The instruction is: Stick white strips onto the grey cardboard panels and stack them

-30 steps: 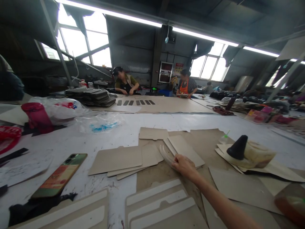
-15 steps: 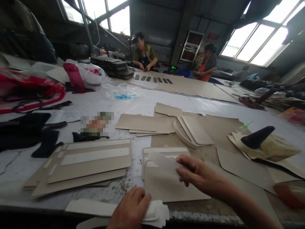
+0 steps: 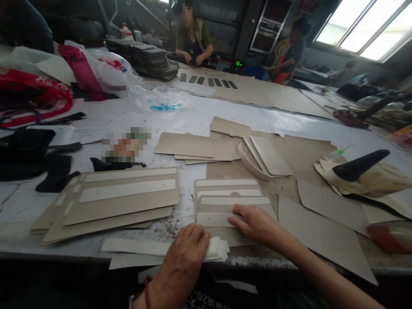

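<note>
My left hand (image 3: 186,253) curls over a stack of thin white strips (image 3: 219,249) at the table's front edge; their other ends (image 3: 135,246) stick out to its left. With thumb and fingers, my right hand (image 3: 252,221) holds one white strip (image 3: 212,219) flat against a beige panel (image 3: 222,208). Another white strip (image 3: 236,201) lies along that panel's top edge. Just behind, a similar panel with strips (image 3: 227,182) is partly covered. To the left, a pile of beige panels (image 3: 119,208) carries white strips across the top one.
Plain beige pieces (image 3: 185,144) lie farther back, near a curved band (image 3: 252,162). A black-handled tool (image 3: 360,165) rests at right beside a beige sheet (image 3: 325,231). Black scraps (image 3: 58,169) and plastic bags (image 3: 109,71) occupy the left. A co-worker (image 3: 195,40) stands across the table.
My right hand has lowered the white strip from above the panel onto it. The left hand stays on the strip stack. The camera view has tilted down.
</note>
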Demonstrator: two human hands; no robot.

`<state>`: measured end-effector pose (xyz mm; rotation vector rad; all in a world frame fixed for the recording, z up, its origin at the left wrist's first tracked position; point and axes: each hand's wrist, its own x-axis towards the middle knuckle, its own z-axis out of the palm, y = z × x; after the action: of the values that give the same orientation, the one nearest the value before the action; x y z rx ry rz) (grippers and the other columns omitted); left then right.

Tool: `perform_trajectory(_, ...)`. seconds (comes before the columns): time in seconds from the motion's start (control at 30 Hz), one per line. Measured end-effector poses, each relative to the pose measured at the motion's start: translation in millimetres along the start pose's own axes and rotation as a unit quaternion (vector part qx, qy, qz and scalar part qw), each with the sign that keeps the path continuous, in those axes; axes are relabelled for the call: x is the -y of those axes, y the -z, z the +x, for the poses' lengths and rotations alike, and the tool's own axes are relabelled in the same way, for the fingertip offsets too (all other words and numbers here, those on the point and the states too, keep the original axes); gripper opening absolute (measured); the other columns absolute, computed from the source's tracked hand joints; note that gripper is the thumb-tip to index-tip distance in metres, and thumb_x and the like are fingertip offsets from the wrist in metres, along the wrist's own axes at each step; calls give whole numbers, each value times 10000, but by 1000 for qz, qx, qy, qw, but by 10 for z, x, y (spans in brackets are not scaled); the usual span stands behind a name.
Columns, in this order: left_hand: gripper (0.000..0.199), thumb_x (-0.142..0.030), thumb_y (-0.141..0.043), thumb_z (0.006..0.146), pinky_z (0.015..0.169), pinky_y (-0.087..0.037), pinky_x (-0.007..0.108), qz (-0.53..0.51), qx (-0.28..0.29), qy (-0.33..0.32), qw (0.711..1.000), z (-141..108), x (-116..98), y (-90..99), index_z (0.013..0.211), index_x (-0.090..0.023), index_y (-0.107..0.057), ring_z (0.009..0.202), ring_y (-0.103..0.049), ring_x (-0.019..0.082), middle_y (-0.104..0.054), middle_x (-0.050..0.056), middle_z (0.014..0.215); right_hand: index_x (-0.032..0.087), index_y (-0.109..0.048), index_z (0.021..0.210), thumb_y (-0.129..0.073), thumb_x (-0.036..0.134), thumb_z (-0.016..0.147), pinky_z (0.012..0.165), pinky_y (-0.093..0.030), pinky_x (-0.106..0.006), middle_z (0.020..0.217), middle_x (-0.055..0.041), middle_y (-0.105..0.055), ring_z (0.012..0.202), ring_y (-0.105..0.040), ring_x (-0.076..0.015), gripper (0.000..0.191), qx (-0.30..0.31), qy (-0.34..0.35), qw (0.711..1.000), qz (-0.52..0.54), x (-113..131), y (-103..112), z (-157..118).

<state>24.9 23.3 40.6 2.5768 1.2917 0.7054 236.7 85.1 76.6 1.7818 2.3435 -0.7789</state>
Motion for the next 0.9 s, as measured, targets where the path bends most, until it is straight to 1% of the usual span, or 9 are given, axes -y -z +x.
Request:
perform_trajectory(0.07, 275, -50, -332, 862, 780, -527, 360, 2, -5, -5, 1000, -5, 3, -3, 1002, -111, -562, 873, -496, 198, -531, 84, 919, 213, -550, 763, -458, 388, 854, 560, -260, -240, 659, 2, -587, 605, -487, -144, 218, 7, -5, 1000, -8, -24, 16, 12)
perform_trajectory(0.17, 307, -65, -286, 879, 841, -511, 382, 12, -23, -15, 1000, -22, 21, -37, 1000, -101, -566, 976, -464, 219, -499, 105, 1002, 213, -540, 752, -464, 387, 849, 557, -255, -237, 645, 4, -576, 602, -484, -146, 213, 10, -9, 1000, -13, -63, 23, 28)
perform_trajectory(0.27, 323, -65, -279, 881, 877, -496, 405, 30, -32, -22, 999, -40, 44, -74, 998, -110, -577, 1041, -435, 237, -478, 112, 1071, 213, -528, 748, -461, 387, 849, 562, -258, -234, 650, 2, -578, 610, -490, -148, 212, 9, -11, 1000, -12, -95, 22, 36)
perform_trajectory(0.47, 330, -71, -282, 880, 893, -496, 416, 52, -41, -34, 997, -38, 51, -81, 994, -97, -591, 1101, -419, 261, -494, 123, 1120, 215, -502, 723, -460, 379, 843, 549, -252, -228, 633, 9, -564, 592, -475, -140, 207, 13, -14, 1000, -14, -111, 31, 49)
perform_trajectory(0.6, 336, -64, -277, 876, 900, -498, 407, 41, -23, -41, 998, -2, 44, -45, 977, -88, -597, 1123, -421, 255, -505, 134, 1146, 211, -495, 706, -459, 375, 845, 541, -249, -225, 615, 15, -553, 576, -469, -132, 218, 17, -10, 1000, -5, -126, 38, 49)
perform_trajectory(0.73, 349, -67, -266, 877, 889, -508, 423, 35, -20, -47, 998, 11, 59, -53, 977, -81, -600, 1134, -426, 264, -511, 157, 1175, 206, -517, 715, -458, 371, 848, 535, -251, -227, 614, 11, -561, 563, -476, -128, 221, 28, -8, 1000, 3, -140, 58, 41)
perform_trajectory(0.9, 333, -58, -289, 875, 874, -518, 433, 34, -11, -40, 999, 0, 69, -68, 983, -84, -604, 1113, -471, 260, -542, 168, 1173, 203, -563, 762, -462, 370, 844, 539, -256, -238, 635, -7, -588, 593, -503, -150, 211, 27, -7, 999, -27, -126, 72, 49)
